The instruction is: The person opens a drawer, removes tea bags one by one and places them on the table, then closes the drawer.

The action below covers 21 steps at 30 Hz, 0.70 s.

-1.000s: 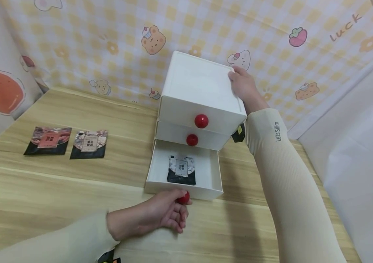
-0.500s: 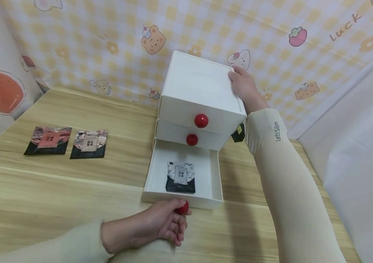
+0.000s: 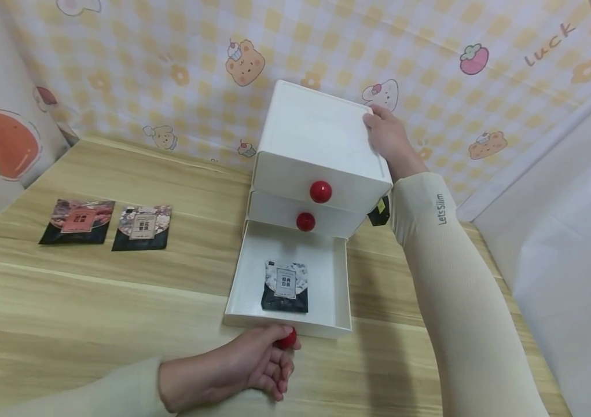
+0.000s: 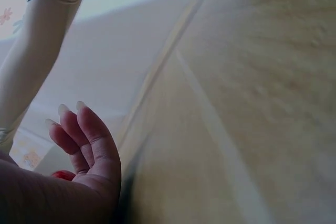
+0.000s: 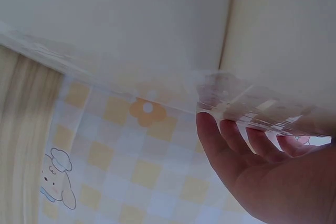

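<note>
A white three-tier drawer cabinet (image 3: 321,127) stands on the wooden table, its bottom drawer (image 3: 321,249) pulled out toward me. Inside that drawer lies a black and grey-white floral tea sachet (image 3: 285,286). My left hand (image 3: 245,365) pinches the bottom drawer's round red knob (image 3: 287,339) between thumb and index finger, the other fingers loosely curled. My right hand (image 3: 391,139) holds the cabinet's upper right edge; in the right wrist view its fingertips (image 5: 207,121) press against the white wall. The left wrist view shows just a sliver of red knob (image 4: 64,174).
Two more sachets, one pink-labelled (image 3: 77,222) and one beige-labelled (image 3: 142,227), lie flat on the table (image 3: 92,313) to the left. The upper two drawers, with red knobs (image 3: 320,191), are closed. A patterned cloth (image 3: 170,87) hangs behind the cabinet.
My left hand has drawn the bottom drawer farther out toward me, the sachet travelling with it. My right hand stays in place on the cabinet.
</note>
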Tool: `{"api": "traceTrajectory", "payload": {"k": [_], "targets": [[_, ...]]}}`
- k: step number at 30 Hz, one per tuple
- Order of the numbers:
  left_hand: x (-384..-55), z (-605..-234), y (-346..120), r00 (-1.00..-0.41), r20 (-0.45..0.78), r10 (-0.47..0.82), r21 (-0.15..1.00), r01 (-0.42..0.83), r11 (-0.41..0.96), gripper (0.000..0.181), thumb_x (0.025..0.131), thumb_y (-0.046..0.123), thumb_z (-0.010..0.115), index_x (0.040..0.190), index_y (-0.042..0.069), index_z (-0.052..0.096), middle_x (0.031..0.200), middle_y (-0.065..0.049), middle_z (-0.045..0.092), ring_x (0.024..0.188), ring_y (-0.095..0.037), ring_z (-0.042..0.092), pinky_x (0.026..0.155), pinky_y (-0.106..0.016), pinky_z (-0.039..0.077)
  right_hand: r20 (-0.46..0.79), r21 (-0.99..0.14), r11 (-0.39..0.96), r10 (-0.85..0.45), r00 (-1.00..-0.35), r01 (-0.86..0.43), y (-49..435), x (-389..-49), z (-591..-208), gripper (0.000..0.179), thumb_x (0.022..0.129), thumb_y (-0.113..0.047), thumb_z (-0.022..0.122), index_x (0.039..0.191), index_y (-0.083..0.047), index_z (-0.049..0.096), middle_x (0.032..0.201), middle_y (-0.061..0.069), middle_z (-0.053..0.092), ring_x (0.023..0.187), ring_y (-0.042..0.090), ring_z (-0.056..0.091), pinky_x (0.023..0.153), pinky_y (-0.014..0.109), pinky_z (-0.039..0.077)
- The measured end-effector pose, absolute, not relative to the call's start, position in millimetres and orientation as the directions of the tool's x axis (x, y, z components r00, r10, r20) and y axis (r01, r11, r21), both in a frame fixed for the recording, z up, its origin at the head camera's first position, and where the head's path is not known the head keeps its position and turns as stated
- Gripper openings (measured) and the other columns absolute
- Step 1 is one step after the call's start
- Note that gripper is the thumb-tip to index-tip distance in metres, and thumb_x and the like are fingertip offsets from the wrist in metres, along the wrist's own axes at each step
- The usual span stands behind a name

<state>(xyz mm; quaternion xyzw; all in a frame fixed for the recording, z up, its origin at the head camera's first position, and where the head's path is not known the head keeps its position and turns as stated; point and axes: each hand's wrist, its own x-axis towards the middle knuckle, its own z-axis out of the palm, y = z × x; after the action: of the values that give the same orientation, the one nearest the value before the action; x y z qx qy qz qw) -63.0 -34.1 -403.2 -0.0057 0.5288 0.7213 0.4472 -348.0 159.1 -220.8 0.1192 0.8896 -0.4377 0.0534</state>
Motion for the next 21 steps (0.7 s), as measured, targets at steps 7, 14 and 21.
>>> {"api": "traceTrajectory", "payload": {"k": [7, 14, 21], "targets": [[-63, -408, -37, -0.595, -0.483, 0.643, 0.762, -0.647, -0.026, 0.045, 0.107, 0.037, 0.034, 0.124, 0.0, 0.053, 0.077, -0.002, 0.056, 0.067, -0.015, 0.058, 0.064, -0.026, 0.054, -0.193, -0.781, 0.576, 0.147, -0.97, 0.242, 162, -347, -223, 0.052, 0.109, -0.042, 0.031, 0.16, -0.039, 0.021, 0.168, -0.015, 0.021, 0.15, 0.009, 0.031, 0.125, 0.028, 0.025], [-61, -408, -45, -0.521, -0.494, 0.696, 0.735, -0.678, 0.014, 0.047, 0.106, 0.038, 0.036, 0.128, 0.0, 0.056, 0.079, 0.0, 0.059, 0.068, -0.011, 0.059, 0.065, -0.022, 0.054, -0.181, -0.784, 0.578, 0.139, -0.974, 0.228, 161, -345, -223, 0.053, 0.109, -0.043, 0.032, 0.16, -0.038, 0.021, 0.168, -0.014, 0.021, 0.15, 0.009, 0.032, 0.125, 0.027, 0.025], [-53, -393, -50, -0.48, -0.427, 0.766, 0.812, -0.577, 0.091, 0.039, 0.105, 0.031, 0.041, 0.114, 0.001, 0.063, 0.075, 0.002, 0.061, 0.066, -0.008, 0.057, 0.062, -0.017, 0.051, -0.193, -0.799, 0.552, 0.141, -0.971, 0.239, 160, -345, -222, 0.052, 0.109, -0.041, 0.032, 0.16, -0.038, 0.021, 0.168, -0.013, 0.024, 0.151, 0.008, 0.031, 0.126, 0.027, 0.024]]}}
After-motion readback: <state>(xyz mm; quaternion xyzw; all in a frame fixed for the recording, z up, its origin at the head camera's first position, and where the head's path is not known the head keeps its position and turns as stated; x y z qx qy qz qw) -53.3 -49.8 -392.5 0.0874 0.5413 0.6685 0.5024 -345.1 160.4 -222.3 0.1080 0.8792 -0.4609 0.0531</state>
